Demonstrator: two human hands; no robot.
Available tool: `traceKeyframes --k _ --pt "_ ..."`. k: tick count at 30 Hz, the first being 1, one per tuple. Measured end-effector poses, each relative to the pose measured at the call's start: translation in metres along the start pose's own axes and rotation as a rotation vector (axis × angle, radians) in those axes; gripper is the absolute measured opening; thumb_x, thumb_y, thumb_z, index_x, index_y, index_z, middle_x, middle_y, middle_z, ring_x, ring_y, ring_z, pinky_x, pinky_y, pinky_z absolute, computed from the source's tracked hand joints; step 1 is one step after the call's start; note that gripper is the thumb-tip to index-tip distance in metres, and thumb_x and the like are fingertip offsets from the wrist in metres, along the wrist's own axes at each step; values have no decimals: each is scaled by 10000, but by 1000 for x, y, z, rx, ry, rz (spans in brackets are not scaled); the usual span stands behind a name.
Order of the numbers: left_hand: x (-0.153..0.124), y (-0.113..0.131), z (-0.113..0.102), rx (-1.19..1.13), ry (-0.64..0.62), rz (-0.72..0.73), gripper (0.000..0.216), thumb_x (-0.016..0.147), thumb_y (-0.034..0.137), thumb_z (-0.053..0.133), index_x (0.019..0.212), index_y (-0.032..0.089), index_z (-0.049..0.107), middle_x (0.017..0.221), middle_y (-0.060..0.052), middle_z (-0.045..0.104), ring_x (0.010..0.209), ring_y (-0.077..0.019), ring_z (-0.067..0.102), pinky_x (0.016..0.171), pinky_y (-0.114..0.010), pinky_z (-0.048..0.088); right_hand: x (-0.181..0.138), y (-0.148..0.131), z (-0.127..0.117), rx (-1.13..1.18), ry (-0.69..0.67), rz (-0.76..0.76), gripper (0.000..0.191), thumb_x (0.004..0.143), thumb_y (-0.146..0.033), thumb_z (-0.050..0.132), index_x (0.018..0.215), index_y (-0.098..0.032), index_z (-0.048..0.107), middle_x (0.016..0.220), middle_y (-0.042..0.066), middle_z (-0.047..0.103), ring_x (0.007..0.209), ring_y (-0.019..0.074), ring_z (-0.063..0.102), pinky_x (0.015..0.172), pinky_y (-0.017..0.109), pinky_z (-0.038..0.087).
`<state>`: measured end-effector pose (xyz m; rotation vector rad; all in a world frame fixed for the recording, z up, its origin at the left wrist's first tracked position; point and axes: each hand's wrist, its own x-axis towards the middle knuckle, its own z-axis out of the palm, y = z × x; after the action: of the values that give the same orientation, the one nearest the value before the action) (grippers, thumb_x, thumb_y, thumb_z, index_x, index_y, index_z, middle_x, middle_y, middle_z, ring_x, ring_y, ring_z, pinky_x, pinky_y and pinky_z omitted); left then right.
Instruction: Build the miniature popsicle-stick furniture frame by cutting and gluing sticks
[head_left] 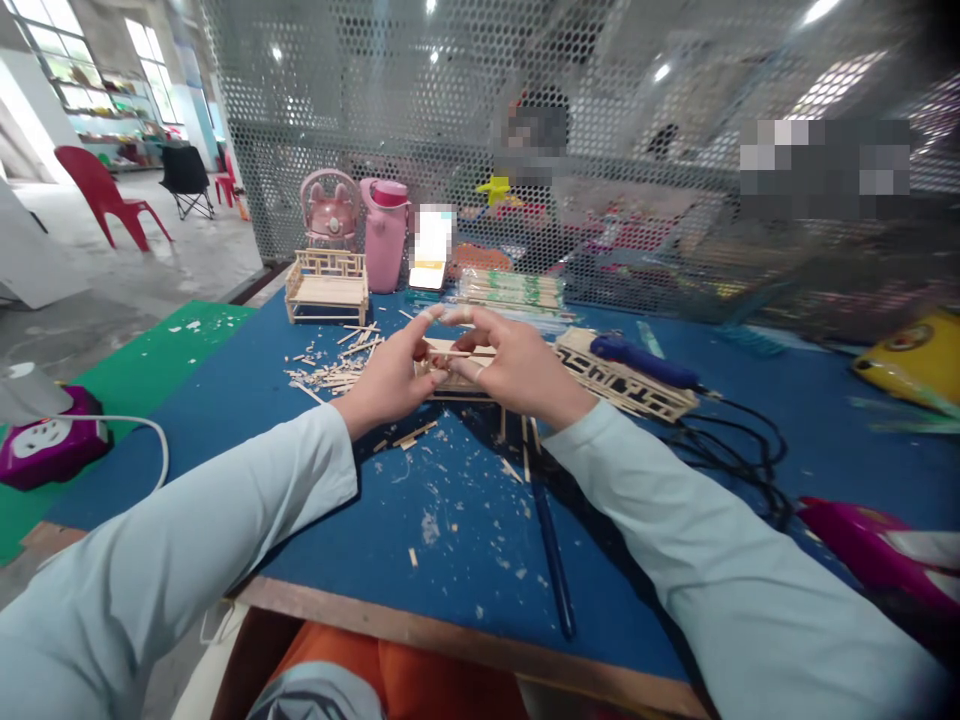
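Both my hands meet over the middle of the blue table mat (pixel 450 520). My left hand (pixel 394 375) and my right hand (pixel 510 370) pinch a small wooden stick frame (pixel 448 352) between fingers and thumbs, holding it just above the mat. Some fingertips are wrapped in tape. Under the hands lies part of another small wooden piece. Both arms wear pale blue sleeves.
A finished wooden miniature bench (pixel 328 286) stands at the back left, with stick offcuts (pixel 337 365) in front of it. A blue glue gun (pixel 641 362) rests on a wooden lattice panel (pixel 622 380); black cables (pixel 731 450) trail right. A pink bottle (pixel 386 235), a phone (pixel 431 250), a purple power strip (pixel 49 450) and a mesh screen with a person behind it are nearby.
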<state>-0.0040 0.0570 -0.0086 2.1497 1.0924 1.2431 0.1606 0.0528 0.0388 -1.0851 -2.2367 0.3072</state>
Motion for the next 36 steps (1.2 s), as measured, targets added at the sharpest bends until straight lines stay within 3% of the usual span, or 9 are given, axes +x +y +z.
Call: traceKeyframes --k 9,23,36 --pt "-1 2 1 -4 34 13 694 716 114 606 1357 175 350 726 14 545 692 -156 549 693 -313 454 -1 -3 2 -30 37 8 440 712 -167 612 1144 -184 536 783 15 680 733 189 648 722 339 474" --pt "-1 2 2 -25 0 12 698 733 109 583 1373 158 308 824 -27 603 771 -180 589 763 -358 471 -2 0 5 20 80 -42 404 720 -146 594 1119 -181 546 752 11 678 743 180 659 745 334 486" --pt "-1 0 3 2 24 2 677 735 125 601 1355 179 336 752 6 574 686 -151 555 689 -318 457 -3 -2 4 7 105 -65 422 731 -161 610 1146 -192 542 744 -7 670 722 174 646 711 324 465"
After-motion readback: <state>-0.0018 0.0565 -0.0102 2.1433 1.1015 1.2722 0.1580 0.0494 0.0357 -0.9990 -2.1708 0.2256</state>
